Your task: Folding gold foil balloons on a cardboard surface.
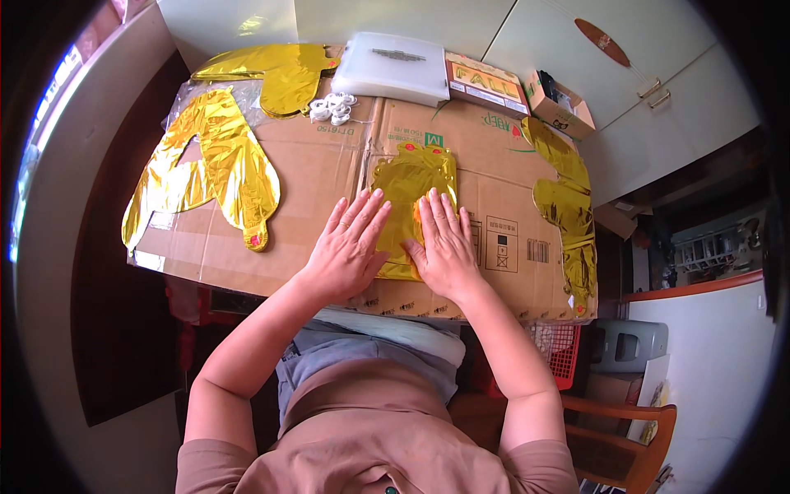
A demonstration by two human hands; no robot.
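"How are the left hand [346,249] and the right hand [444,244] lying?"

"Both are lying palm down, fingers straight, gripping nothing. The left is touching the left edge of the gold foil sheet [409,174]; the right is covering part of its right side."

"Where is that sheet resting?"

"It's lying on the brown cardboard [317,169], about midway across, toward the near edge."

"Is any print showing?"

"Green print [434,141] is showing just beyond the sheet, a barcode [537,250] is sitting right of the hands, and gold letters [485,76] are running across a box [497,100] behind."
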